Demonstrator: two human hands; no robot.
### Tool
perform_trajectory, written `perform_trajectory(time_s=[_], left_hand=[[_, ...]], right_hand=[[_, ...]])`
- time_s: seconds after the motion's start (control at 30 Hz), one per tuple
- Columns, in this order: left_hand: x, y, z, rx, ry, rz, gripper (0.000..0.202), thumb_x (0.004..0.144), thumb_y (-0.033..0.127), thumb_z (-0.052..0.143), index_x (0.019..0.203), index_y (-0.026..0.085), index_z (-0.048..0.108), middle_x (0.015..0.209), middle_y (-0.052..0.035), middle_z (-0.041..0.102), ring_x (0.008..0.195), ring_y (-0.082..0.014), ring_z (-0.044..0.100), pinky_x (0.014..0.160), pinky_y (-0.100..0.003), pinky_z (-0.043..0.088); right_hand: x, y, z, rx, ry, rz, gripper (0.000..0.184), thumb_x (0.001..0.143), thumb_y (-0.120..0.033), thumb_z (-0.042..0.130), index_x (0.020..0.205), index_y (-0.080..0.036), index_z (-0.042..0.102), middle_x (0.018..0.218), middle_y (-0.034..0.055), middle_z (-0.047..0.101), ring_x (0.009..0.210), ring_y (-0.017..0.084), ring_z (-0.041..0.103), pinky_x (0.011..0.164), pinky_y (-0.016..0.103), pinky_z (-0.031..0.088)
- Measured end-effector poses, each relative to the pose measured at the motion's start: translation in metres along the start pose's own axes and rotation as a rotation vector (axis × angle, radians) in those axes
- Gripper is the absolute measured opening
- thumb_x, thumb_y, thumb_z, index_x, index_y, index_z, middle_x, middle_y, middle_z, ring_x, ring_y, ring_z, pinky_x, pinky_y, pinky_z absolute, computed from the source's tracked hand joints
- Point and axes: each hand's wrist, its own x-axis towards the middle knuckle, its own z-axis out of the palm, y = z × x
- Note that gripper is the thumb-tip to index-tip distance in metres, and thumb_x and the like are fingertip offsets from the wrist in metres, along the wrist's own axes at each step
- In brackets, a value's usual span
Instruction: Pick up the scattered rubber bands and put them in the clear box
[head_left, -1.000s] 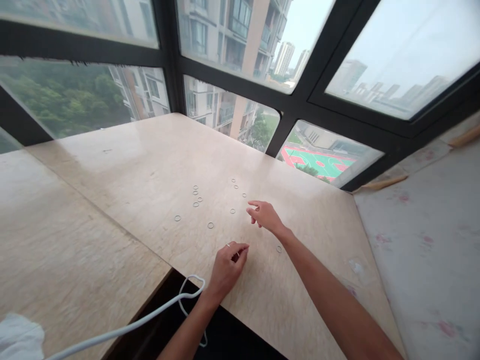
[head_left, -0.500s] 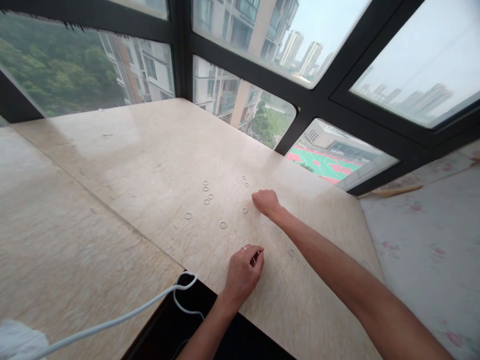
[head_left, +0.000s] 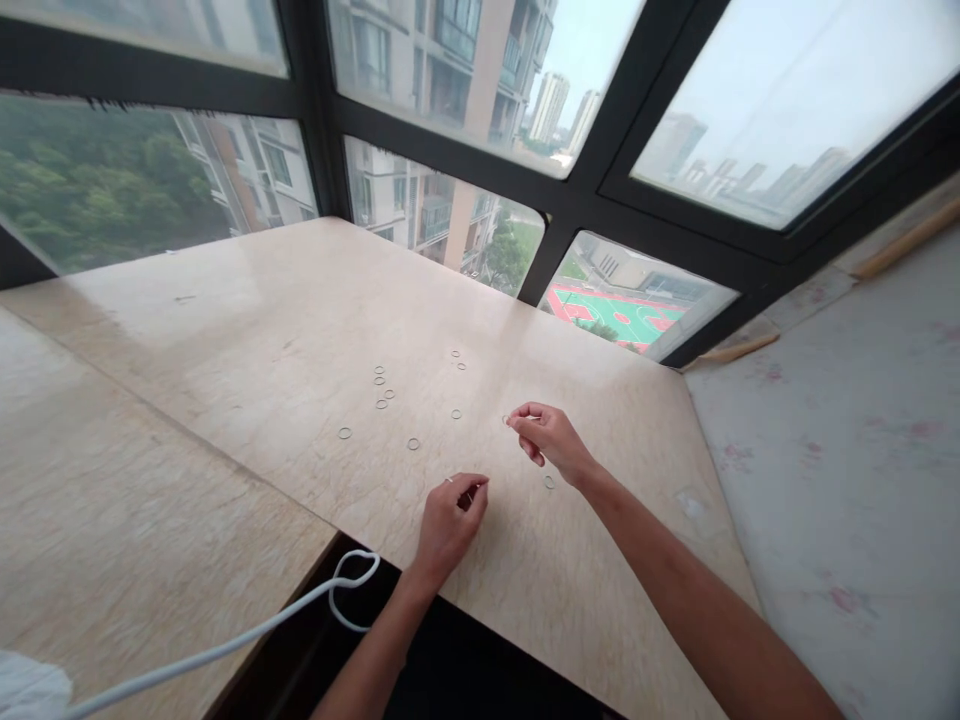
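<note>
Several small metal rings lie scattered on a beige marble ledge under the windows. My right hand is lifted just above the ledge, thumb and forefinger pinched on one small ring. My left hand rests nearer to me, fingers curled shut around small rings, one glinting at its fingertips. One loose ring lies just beside my right wrist, and another ring lies left of my hands.
A white cord loops over the dark gap at the ledge's near edge. Black-framed windows close the far side. A pale patterned surface runs along the right. White cloth shows at the bottom left corner.
My right hand reached forward onto the ledge to a ring, closed on it and has drawn back toward me holding it. My left hand stayed closed in place.
</note>
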Motion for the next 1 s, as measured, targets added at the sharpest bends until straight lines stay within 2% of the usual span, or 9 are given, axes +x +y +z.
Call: perform_trajectory(time_s=[0.1, 0.2, 0.37, 0.5, 0.6, 0.77, 0.9, 1.0], left_hand=[[0.001, 0.0, -0.002, -0.013, 0.005, -0.009, 0.017, 0.084, 0.027, 0.054, 0.086, 0.018, 0.069, 0.081, -0.0032, 0.07, 0.07, -0.0148, 0.065, 0.064, -0.026, 0.051], [0.001, 0.001, -0.003, -0.008, 0.002, -0.024, 0.019, 0.083, 0.031, 0.056, 0.086, 0.018, 0.07, 0.084, -0.0035, 0.071, 0.074, -0.0164, 0.067, 0.067, -0.027, 0.053], [0.003, 0.003, -0.003, 0.033, 0.014, -0.071, 0.023, 0.078, 0.038, 0.059, 0.085, 0.019, 0.07, 0.084, -0.0029, 0.072, 0.075, -0.0184, 0.068, 0.068, -0.028, 0.055], [0.005, 0.001, -0.002, 0.078, 0.027, -0.095, 0.026, 0.075, 0.042, 0.061, 0.084, 0.019, 0.071, 0.08, -0.0024, 0.072, 0.072, -0.0186, 0.068, 0.066, -0.028, 0.056], [0.005, -0.001, -0.002, 0.11, 0.026, -0.108, 0.028, 0.074, 0.044, 0.062, 0.085, 0.02, 0.071, 0.079, -0.0021, 0.072, 0.071, -0.0184, 0.067, 0.069, -0.029, 0.056], [0.005, 0.0, -0.005, 0.133, -0.014, -0.104, 0.029, 0.074, 0.045, 0.062, 0.085, 0.02, 0.071, 0.082, -0.0026, 0.072, 0.073, -0.0188, 0.067, 0.072, -0.03, 0.055], [0.005, 0.0, -0.012, 0.087, -0.117, -0.135, 0.029, 0.075, 0.045, 0.062, 0.086, 0.02, 0.071, 0.08, -0.0025, 0.071, 0.073, -0.0186, 0.066, 0.07, -0.028, 0.055], [0.005, -0.002, -0.026, 0.096, -0.128, -0.153, 0.029, 0.075, 0.046, 0.061, 0.086, 0.02, 0.071, 0.081, -0.0027, 0.071, 0.074, -0.0184, 0.066, 0.069, -0.027, 0.054]], right_hand=[[-0.036, 0.007, -0.029, 0.134, 0.063, 0.029, 0.027, 0.077, -0.042, 0.062, 0.08, -0.017, 0.054, 0.044, -0.0067, 0.049, 0.034, 0.006, 0.036, 0.031, 0.015, 0.027], [-0.078, 0.022, -0.064, 0.088, 0.218, 0.066, 0.03, 0.075, -0.045, 0.063, 0.081, -0.017, 0.055, 0.045, -0.0063, 0.049, 0.035, 0.007, 0.036, 0.031, 0.016, 0.027], [-0.16, 0.058, -0.111, -0.157, 0.48, 0.206, 0.035, 0.077, -0.051, 0.057, 0.085, -0.017, 0.058, 0.046, -0.0055, 0.048, 0.034, 0.009, 0.037, 0.033, 0.019, 0.028], [-0.205, 0.083, -0.124, -0.469, 0.481, 0.212, 0.03, 0.083, -0.044, 0.049, 0.085, -0.018, 0.063, 0.046, -0.0046, 0.048, 0.041, 0.012, 0.048, 0.043, 0.022, 0.034], [-0.215, 0.096, -0.127, -0.648, 0.469, 0.181, 0.031, 0.085, -0.04, 0.046, 0.085, -0.018, 0.068, 0.045, -0.0035, 0.049, 0.042, 0.013, 0.048, 0.047, 0.023, 0.035], [-0.21, 0.108, -0.132, -0.788, 0.506, 0.185, 0.035, 0.084, -0.039, 0.047, 0.094, -0.019, 0.074, 0.051, -0.0001, 0.059, 0.047, 0.015, 0.055, 0.051, 0.025, 0.038], [-0.211, 0.11, -0.128, -0.684, 0.557, 0.127, 0.036, 0.085, -0.042, 0.049, 0.096, -0.018, 0.074, 0.05, -0.0007, 0.06, 0.043, 0.014, 0.055, 0.048, 0.024, 0.041], [-0.215, 0.114, -0.109, -0.583, 0.571, 0.019, 0.037, 0.087, -0.044, 0.049, 0.095, -0.016, 0.073, 0.056, 0.0009, 0.064, 0.043, 0.013, 0.057, 0.047, 0.022, 0.045]])
